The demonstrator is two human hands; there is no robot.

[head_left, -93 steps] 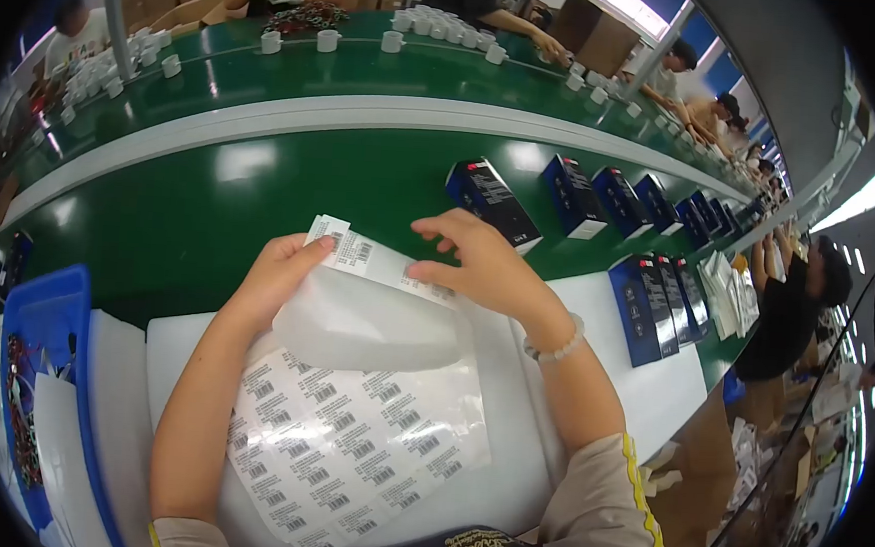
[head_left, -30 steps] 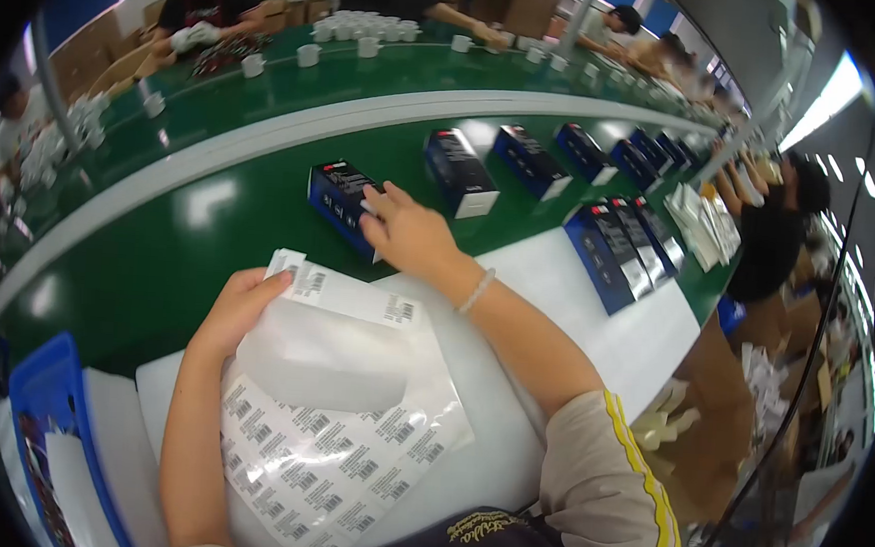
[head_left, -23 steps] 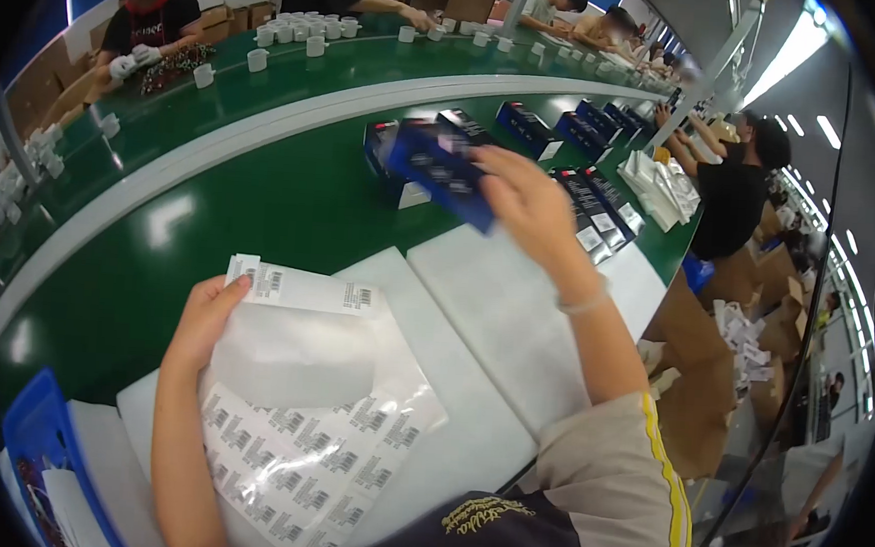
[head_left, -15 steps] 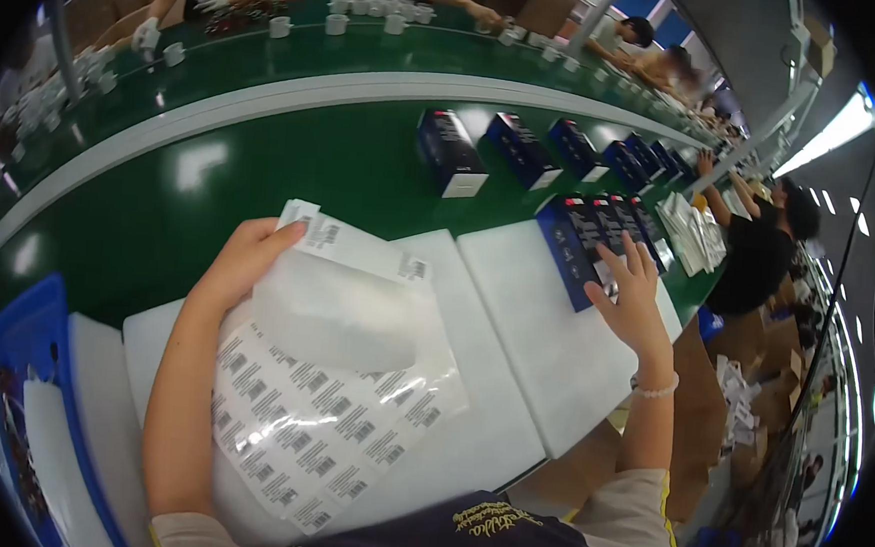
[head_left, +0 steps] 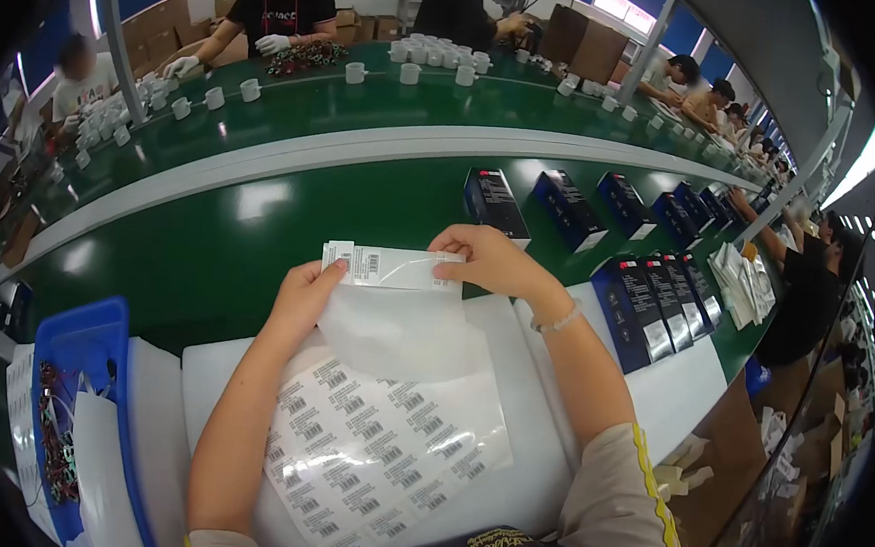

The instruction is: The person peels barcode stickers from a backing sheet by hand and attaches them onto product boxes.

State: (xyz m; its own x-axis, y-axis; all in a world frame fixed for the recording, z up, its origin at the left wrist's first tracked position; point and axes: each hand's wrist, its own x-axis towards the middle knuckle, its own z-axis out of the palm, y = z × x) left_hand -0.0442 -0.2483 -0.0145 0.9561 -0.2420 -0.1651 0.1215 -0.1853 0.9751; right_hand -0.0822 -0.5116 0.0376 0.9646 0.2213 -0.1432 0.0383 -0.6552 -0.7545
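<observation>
A folded sheet of white barcode labels (head_left: 377, 440) lies over white foam pads (head_left: 226, 371) in front of me. My left hand (head_left: 308, 291) pinches the upper left corner of its folded strip, thumb on top. At the strip's right end my right hand (head_left: 478, 261) has its thumb and fingers closed on the edge by a printed label. Whether a label is loose between those fingers cannot be made out. Beyond the right wrist, several dark blue boxes (head_left: 635, 316) stand side by side on the foam's far right edge.
More blue boxes (head_left: 497, 205) line the green table (head_left: 199, 249). A blue tray (head_left: 127, 435) with wires is at the left, white packets (head_left: 743, 282) at the right. Past a pale rail (head_left: 366, 134), co-workers sit near white cups (head_left: 436, 51); another person (head_left: 813, 271) works at the right.
My right hand carried a blue box over to the group on the foam, let it go and came back to the label strip. My left hand kept its hold throughout. The camera view shifted.
</observation>
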